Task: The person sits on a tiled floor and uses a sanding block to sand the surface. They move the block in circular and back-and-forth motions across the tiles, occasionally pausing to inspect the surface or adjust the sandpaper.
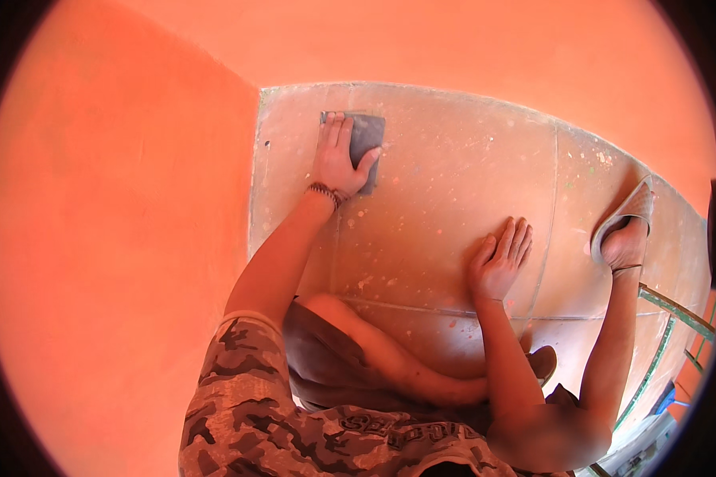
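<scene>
A dark grey sheet of sandpaper (369, 135) lies against the paint-specked floor (429, 175) near the corner. My left hand (338, 155) holds it down, with the fingers laid along its left side and the thumb across its right. A dark beaded bracelet (324, 194) circles that wrist. Farther right, my right hand (501, 258) rests on the floor with its fingers stretched out and holding nothing. My right foot (624, 241), in a worn slipper (643, 201), stands beyond it. My left leg (406, 370) is folded in front of me.
Orange walls (119, 222) meet at the floor's far left corner. Green metal bars (676, 310) rise at the right, close to my right leg. Something blue (666, 401) lies beyond them. Seams cross the floor, and a small dark hole (267, 144) shows near the left wall.
</scene>
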{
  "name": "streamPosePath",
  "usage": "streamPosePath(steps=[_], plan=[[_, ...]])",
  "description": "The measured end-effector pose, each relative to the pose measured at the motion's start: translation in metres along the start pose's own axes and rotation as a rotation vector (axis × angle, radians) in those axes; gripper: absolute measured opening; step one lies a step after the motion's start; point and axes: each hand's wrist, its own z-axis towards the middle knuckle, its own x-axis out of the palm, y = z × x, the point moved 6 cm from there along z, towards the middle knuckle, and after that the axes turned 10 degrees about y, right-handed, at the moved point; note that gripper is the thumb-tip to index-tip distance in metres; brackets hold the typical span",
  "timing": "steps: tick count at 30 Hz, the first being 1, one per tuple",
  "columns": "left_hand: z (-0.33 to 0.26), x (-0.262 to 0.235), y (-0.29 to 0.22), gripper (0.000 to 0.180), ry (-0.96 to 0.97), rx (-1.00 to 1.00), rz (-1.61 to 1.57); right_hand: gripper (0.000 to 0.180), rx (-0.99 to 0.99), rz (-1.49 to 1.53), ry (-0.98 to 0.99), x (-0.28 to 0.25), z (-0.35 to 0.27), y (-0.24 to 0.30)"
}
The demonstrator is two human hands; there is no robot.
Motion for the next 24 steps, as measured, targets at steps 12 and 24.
streamPosePath(steps=[12, 24], plan=[[-0.008, 0.014, -0.024, 0.071, 0.045, 0.024, 0.08, 0.05, 0.014, -0.007, 0.012, 0.007, -0.008, -0.004], [-0.047, 0.032, -0.042, 0.071, 0.088, 0.132, 0.052, 0.05, 0.033, -0.042, -0.012, 0.0, 0.003, -0.016]])
